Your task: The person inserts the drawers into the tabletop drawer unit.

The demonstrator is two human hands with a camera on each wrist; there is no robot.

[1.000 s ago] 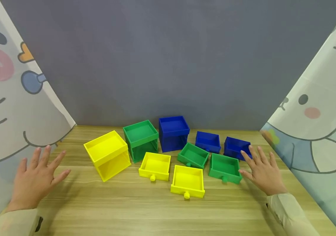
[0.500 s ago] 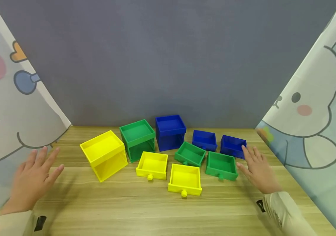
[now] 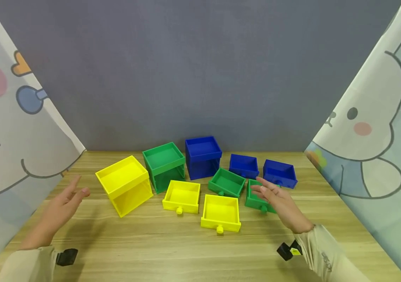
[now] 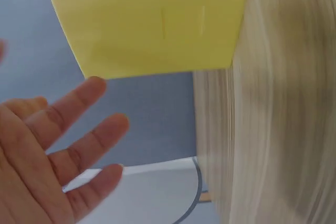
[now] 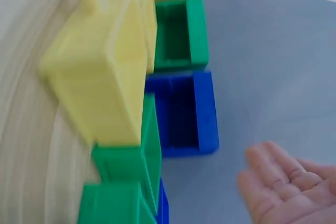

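My left hand [image 3: 56, 213] hovers over the table's left side, fingers straight, holding nothing. Nearest to it is a yellow cabinet [image 3: 123, 176] with a shallow tray top and an open front; in the left wrist view its side wall [image 4: 152, 30] is beyond the fingertips. A green cabinet [image 3: 164, 158] and a blue cabinet [image 3: 203, 149] stand to its right. My right hand [image 3: 283, 205], also holding nothing, partly hides the right green drawer [image 3: 253, 197]. Left of that lie another green drawer [image 3: 226, 182] and two knobbed yellow drawers, one farther back [image 3: 183, 192], one nearer [image 3: 221, 208].
Behind the green drawers sit two blue drawers, a left one [image 3: 244, 163] and a right one [image 3: 279, 171]. A grey backdrop [image 3: 200, 70] rises at the wooden table's [image 3: 151, 250] far edge. Cartoon-printed cloth panels flank it, left [image 3: 10, 156] and right [image 3: 373, 137].
Both hands have turned from palm-down to more edge-on and moved inward. The right hand has left the right blue drawer and now overlaps the right green drawer. The drawers and cabinets stay put.
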